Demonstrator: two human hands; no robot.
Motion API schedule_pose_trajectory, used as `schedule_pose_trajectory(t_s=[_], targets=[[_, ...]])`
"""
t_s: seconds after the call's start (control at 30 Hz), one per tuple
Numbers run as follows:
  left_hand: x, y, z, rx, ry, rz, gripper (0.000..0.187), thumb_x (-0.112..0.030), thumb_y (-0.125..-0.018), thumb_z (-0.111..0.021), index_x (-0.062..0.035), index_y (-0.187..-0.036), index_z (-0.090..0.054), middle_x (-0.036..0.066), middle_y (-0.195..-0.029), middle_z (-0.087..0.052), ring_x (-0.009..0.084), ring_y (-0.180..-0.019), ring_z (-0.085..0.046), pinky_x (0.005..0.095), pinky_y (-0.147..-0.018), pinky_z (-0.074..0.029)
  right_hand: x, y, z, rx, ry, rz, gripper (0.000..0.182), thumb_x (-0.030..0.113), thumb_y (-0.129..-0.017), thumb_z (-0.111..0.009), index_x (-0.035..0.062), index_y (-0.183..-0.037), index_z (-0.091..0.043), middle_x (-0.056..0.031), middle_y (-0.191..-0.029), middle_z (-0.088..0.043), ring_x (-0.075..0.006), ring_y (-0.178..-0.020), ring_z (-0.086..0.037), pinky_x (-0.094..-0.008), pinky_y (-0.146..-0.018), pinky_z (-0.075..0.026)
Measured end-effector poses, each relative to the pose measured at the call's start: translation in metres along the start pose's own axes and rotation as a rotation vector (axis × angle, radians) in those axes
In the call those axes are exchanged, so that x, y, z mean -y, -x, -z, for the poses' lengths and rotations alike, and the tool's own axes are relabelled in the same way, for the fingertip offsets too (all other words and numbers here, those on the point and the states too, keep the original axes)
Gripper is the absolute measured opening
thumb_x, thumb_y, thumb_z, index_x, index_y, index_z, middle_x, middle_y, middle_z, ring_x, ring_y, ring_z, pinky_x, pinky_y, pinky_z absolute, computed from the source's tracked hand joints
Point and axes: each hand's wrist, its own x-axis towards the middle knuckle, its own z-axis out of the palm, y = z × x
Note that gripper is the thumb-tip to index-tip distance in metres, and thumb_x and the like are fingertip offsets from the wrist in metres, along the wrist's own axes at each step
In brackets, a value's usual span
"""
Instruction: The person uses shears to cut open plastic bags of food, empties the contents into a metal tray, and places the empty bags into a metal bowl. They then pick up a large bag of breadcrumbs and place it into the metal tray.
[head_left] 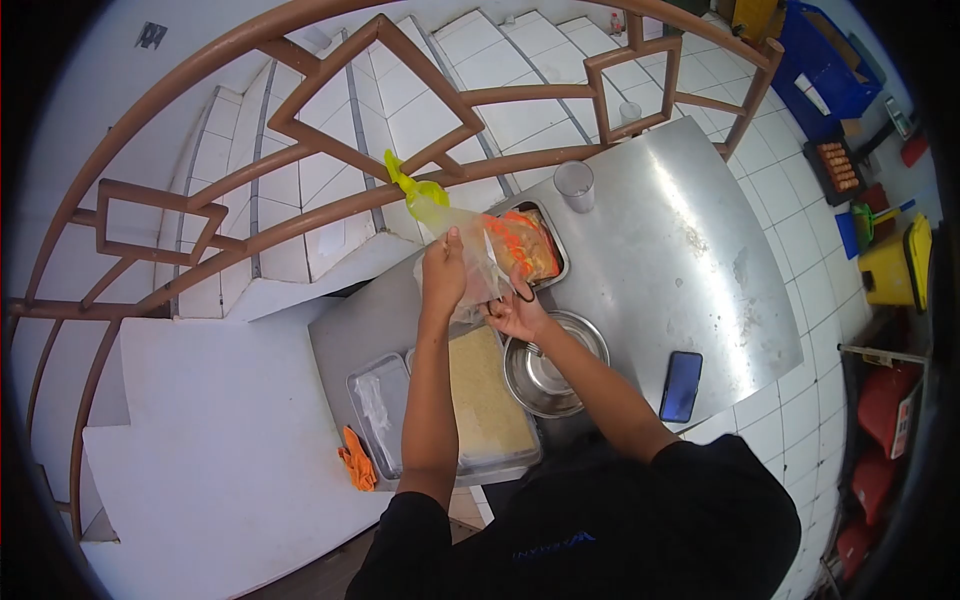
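Observation:
Above the far left part of the metal table, my left hand [444, 272] grips the clear plastic bag [470, 262]. My right hand [518, 312] is at the bag's lower right side, with its fingers around the dark handles of scissors [526, 294]. Just beyond sits a metal tray [561, 262] holding an orange and red printed packet [528, 245]. A green-yellow spray bottle [428, 197] stands behind the bag. Near my right wrist is a round steel bowl [558, 402]. A tray of pale crumbs [485, 395] lies under my forearms.
A clear cup [575, 186] and a phone [681, 386] are on the metal table [700, 240]. To the left are a tray with white powder [375, 410] and an orange cloth [356, 460]. A brown railing [330, 213] borders the far side.

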Motion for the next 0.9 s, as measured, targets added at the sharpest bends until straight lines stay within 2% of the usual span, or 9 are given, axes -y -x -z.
schedule_pose_trajectory(t_s=[0.1, 0.17, 0.23, 0.3, 0.43, 0.5, 0.73, 0.8, 0.9], targets=[[0.007, -0.007, 0.006, 0.06, 0.017, -0.009, 0.048, -0.036, -0.103, -0.042, 0.0046, -0.085, -0.059, 0.009, -0.064, -0.052, 0.0156, -0.063, -0.046, 0.0362, -0.063, -0.042, -0.003, 0.002, 0.023, 0.121, 0.167, 0.001, 0.051, 0.062, -0.09, -0.053, 0.0153, -0.11, -0.055, 0.0037, -0.068, -0.046, -0.0146, -0.058, -0.044, -0.0247, -0.058, -0.038], [0.004, -0.003, 0.004, 0.043, 0.0, 0.01, 0.048, -0.036, -0.103, -0.042, 0.0045, -0.085, -0.059, 0.009, -0.064, -0.051, 0.0153, -0.064, -0.046, 0.0362, -0.063, -0.042, -0.012, 0.007, 0.035, 0.168, 0.015, -0.069, 0.065, 0.07, -0.086, -0.05, 0.0094, -0.11, -0.058, 0.0053, -0.052, -0.034, -0.0145, -0.068, -0.046, -0.0241, -0.057, -0.037], [0.003, 0.001, 0.001, 0.047, -0.018, 0.032, 0.048, -0.036, -0.103, -0.042, 0.0044, -0.084, -0.058, 0.008, -0.064, -0.051, 0.0149, -0.064, -0.045, 0.0361, -0.063, -0.042, -0.012, 0.019, -0.005, 0.008, 0.074, -0.057, 0.068, 0.072, -0.084, -0.05, 0.0088, -0.106, -0.059, 0.0055, -0.051, -0.034, -0.0143, -0.067, -0.045, -0.024, -0.057, -0.037], [0.004, 0.001, 0.002, 0.061, 0.119, 0.049, 0.046, -0.035, -0.103, -0.043, 0.0034, -0.081, -0.056, 0.007, -0.063, -0.049, 0.014, -0.063, -0.044, 0.0356, -0.062, -0.041, -0.008, 0.013, -0.016, 0.183, 0.011, -0.125, 0.064, 0.07, -0.084, -0.054, 0.0115, -0.111, -0.056, 0.0025, -0.069, -0.047, -0.0078, -0.059, -0.041, -0.0248, -0.059, -0.039], [0.008, 0.0, 0.005, 0.078, 0.062, 0.068, 0.046, -0.035, -0.103, -0.043, 0.0034, -0.08, -0.055, 0.005, -0.063, -0.047, 0.0132, -0.063, -0.042, 0.0348, -0.061, -0.04, -0.001, 0.002, -0.024, 0.059, -0.014, -0.09, 0.067, 0.072, -0.081, -0.055, 0.0119, -0.112, -0.056, 0.0023, -0.068, -0.046, -0.0089, -0.061, -0.042, -0.0264, -0.061, -0.04], [-0.003, 0.001, 0.011, 0.048, 0.082, 0.046, 0.047, -0.035, -0.103, -0.043, 0.0026, -0.078, -0.054, 0.004, -0.062, -0.046, 0.0127, -0.062, -0.041, 0.0342, -0.06, -0.039, -0.008, 0.001, -0.002, 0.047, 0.08, -0.047, 0.068, 0.075, -0.081, -0.05, 0.0127, -0.106, -0.059, 0.0019, -0.054, -0.039, -0.0183, -0.069, -0.046, -0.0278, -0.064, -0.041], [0.011, 0.004, -0.001, 0.121, 0.178, 0.116, 0.047, -0.035, -0.104, -0.042, 0.0016, -0.077, -0.054, 0.002, -0.062, -0.046, 0.012, -0.063, -0.04, 0.0333, -0.06, -0.039, -0.01, 0.007, -0.016, -0.012, 0.007, -0.03, 0.067, 0.074, -0.08, -0.053, 0.0105, -0.102, -0.061, 0.0034, -0.051, -0.037, -0.0165, -0.07, -0.05, -0.0281, -0.06, -0.042], [0.001, 0.009, -0.001, 0.071, 0.18, 0.086, 0.046, -0.035, -0.104, -0.041, 0.0008, -0.077, -0.053, 0.001, -0.062, -0.044, 0.0114, -0.063, -0.04, 0.0324, -0.059, -0.038, -0.006, -0.006, -0.021, -0.059, -0.136, -0.057, 0.067, 0.07, -0.083, -0.055, 0.0145, -0.121, -0.056, 0.0044, -0.066, -0.049, -0.0095, -0.059, -0.044, -0.0281, -0.061, -0.041], [0.007, 0.004, 0.01, 0.056, 0.12, 0.062, 0.046, -0.035, -0.104, -0.041, 0.0015, -0.079, -0.055, 0.001, -0.064, -0.044, 0.0111, -0.064, -0.04, 0.032, -0.06, -0.039, -0.012, -0.009, -0.006, 0.059, -0.036, -0.016, 0.068, 0.071, -0.082, -0.055, 0.0149, -0.121, -0.055, 0.0043, -0.065, -0.05, -0.0094, -0.06, -0.045, -0.0293, -0.063, -0.041]])
